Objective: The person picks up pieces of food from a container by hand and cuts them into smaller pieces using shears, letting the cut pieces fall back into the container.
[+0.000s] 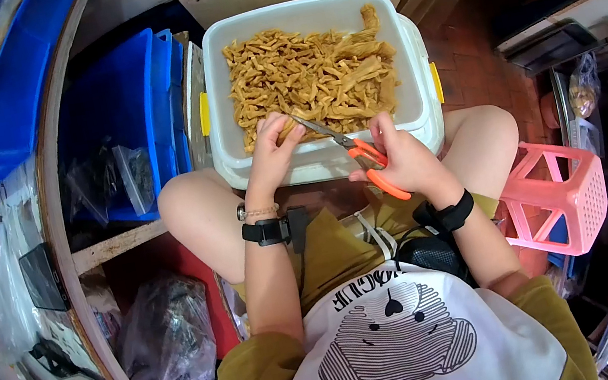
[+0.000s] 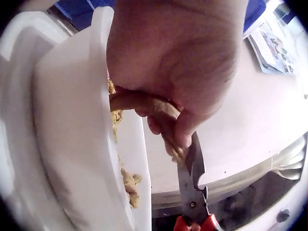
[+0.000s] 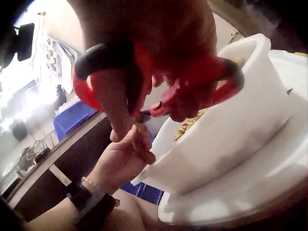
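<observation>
Seen from the head only: tub (image 1: pixel 220 83) heaped with strips, on the lap. Seen from the left wrist only: strip (image 2: pixel 139 101) pinched in left hand (image 1: pixel 270 159) fingers, against the blade. Gripped scissors (image 1: pixel 336 139) in right hand (image 1: pixel 405 164); lay diagonal over the near rim, tips toward the left hand.

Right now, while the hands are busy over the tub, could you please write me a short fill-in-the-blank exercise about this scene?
1. The right hand grips scissors with ___ handles.
2. The left hand pinches a tan strip at the scissors' ___.
3. Both hands work over a ___ tub full of tan pieces.
4. The plastic stool beside the person's right knee is ___.

Missing words: orange; blades; white; pink.
</observation>
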`<state>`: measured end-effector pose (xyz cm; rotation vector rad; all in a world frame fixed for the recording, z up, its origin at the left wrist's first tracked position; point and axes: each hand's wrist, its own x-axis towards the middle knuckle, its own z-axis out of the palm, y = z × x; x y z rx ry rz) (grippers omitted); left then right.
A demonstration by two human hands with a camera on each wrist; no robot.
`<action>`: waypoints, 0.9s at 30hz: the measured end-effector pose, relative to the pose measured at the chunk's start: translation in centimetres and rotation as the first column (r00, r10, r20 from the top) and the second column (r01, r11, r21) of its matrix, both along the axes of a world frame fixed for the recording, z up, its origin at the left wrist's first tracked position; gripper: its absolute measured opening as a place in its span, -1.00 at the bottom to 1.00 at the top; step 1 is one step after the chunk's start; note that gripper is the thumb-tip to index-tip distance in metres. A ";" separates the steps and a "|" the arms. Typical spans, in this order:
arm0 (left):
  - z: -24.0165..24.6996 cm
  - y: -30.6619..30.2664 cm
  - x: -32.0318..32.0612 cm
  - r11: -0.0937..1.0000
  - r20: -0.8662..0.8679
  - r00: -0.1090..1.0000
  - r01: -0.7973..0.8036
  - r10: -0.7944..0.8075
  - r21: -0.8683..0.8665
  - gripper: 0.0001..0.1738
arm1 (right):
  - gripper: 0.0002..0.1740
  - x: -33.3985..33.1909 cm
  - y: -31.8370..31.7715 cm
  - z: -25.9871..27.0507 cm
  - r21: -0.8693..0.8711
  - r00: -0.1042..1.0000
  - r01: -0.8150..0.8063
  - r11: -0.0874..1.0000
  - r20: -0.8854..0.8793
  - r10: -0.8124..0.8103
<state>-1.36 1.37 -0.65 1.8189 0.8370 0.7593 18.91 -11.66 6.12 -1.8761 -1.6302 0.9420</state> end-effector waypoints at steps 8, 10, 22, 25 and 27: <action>0.3 -1.3 1.2 0.995 -0.131 0.991 0.054 -0.042 0.088 -0.73 | -0.25 -0.1 0.0 -1.3 0.006 1.000 0.023 1.000 -0.004 -0.023; 0.1 -1.1 1.1 0.999 -0.139 0.990 0.002 0.005 0.047 -0.76 | -0.26 -0.1 0.0 -1.8 0.020 1.000 0.023 1.000 -0.018 -0.023; -0.2 -1.2 1.0 0.819 0.406 0.847 -0.058 0.343 -0.570 -0.68 | -0.08 0.8 -0.2 -0.3 0.054 0.992 0.082 0.995 0.091 -0.086; 0.2 -1.1 0.9 0.841 0.465 0.841 0.022 0.277 -0.541 -0.67 | -0.10 0.7 -0.1 -0.3 0.055 0.993 0.043 0.998 0.109 -0.049; 0.3 -1.1 0.6 0.840 0.408 0.879 0.016 0.246 -0.542 -0.69 | -0.10 0.7 -0.1 -0.5 0.047 0.997 0.030 0.998 0.063 -0.033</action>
